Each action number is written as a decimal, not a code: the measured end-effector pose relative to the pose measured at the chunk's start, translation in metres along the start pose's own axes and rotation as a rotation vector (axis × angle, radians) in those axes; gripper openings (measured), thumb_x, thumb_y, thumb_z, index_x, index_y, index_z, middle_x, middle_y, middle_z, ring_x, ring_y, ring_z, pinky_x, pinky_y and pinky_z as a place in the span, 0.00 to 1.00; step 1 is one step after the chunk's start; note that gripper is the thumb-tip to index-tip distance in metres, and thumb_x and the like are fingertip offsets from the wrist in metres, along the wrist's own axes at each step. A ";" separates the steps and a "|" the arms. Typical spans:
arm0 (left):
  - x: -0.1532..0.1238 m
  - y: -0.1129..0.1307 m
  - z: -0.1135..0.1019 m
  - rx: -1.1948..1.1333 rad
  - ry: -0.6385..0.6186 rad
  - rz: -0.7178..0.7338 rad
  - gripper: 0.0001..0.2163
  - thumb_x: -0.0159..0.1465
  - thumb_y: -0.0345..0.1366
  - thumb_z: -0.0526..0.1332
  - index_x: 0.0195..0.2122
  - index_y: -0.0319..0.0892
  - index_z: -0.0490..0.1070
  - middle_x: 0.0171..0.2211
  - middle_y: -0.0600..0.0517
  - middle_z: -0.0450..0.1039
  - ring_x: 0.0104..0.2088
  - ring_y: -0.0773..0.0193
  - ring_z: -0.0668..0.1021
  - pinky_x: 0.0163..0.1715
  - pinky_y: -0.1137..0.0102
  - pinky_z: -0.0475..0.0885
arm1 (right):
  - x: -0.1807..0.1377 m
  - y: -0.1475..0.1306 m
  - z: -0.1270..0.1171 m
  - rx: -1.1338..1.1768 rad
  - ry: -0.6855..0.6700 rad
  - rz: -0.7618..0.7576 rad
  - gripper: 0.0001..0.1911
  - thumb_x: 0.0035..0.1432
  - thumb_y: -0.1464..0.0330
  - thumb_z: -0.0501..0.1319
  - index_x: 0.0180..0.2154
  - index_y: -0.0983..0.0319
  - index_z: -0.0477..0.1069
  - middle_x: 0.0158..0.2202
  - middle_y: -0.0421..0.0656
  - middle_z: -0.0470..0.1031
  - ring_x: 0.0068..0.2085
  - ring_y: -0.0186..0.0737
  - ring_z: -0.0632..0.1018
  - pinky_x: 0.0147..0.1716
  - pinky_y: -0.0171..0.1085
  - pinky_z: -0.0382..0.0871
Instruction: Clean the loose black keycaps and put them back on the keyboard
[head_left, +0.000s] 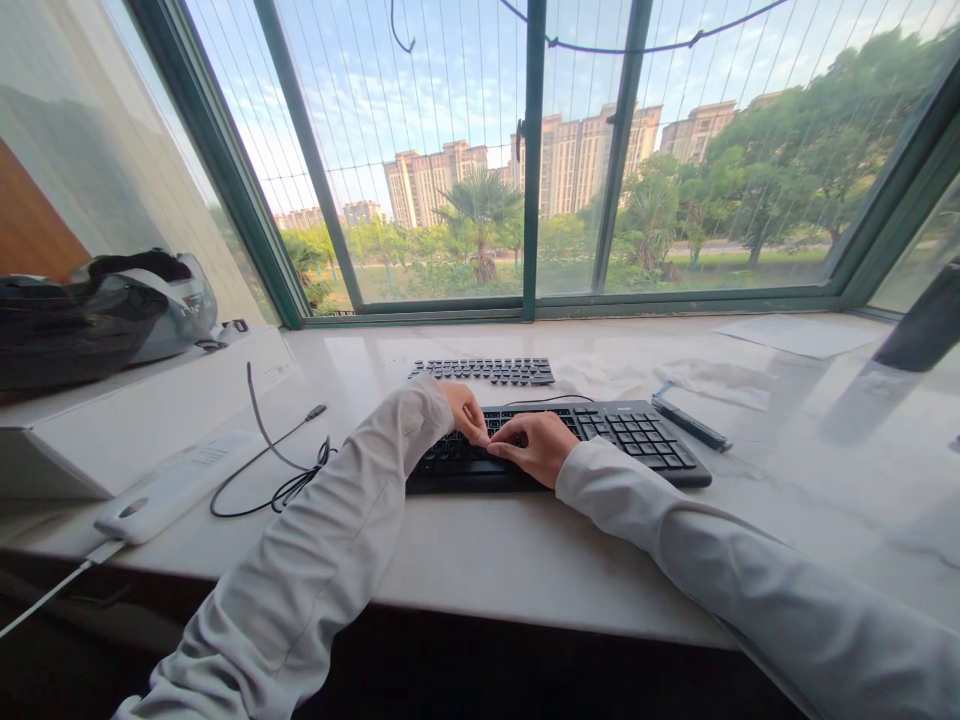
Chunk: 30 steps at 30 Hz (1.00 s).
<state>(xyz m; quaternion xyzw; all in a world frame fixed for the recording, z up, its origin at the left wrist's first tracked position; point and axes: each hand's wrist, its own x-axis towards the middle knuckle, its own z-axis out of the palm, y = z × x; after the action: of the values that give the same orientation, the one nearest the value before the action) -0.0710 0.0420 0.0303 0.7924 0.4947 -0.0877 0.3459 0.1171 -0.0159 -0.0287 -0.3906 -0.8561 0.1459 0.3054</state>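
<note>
A black keyboard (652, 440) lies flat on the pale windowsill counter in front of me. Over its middle keys, my left hand (463, 410) bends down with the fingers drawn together. Beside it, my right hand (536, 442) pinches thumb and forefinger, its fingertips meeting those of the left hand. Whatever sits between the fingertips is too small or hidden to make out. Both hands cover part of the keys. Behind the keyboard, loose black keycaps (487, 371) stand in rows on the counter.
Right of the keyboard lies a dark slim tool (691, 424), with crumpled clear plastic (716, 380) behind it. A coiled black cable (300, 488), a white power strip (176, 487) and a white box (150, 415) bearing a dark bag (105, 315) are at left. Windows (532, 200) rise behind.
</note>
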 end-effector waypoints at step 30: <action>0.014 0.010 0.004 0.114 -0.140 0.057 0.17 0.38 0.48 0.70 0.25 0.41 0.77 0.21 0.56 0.73 0.27 0.68 0.70 0.32 0.74 0.63 | -0.004 -0.020 -0.013 -0.513 -0.068 -0.531 0.13 0.59 0.67 0.51 0.28 0.61 0.72 0.27 0.41 0.72 0.31 0.36 0.68 0.36 0.40 0.52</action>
<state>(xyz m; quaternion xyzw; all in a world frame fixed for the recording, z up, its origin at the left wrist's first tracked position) -0.0552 0.0469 0.0252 0.8165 0.4409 -0.1609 0.3363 0.1160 -0.0318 -0.0112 -0.2135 -0.9461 -0.1448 0.1960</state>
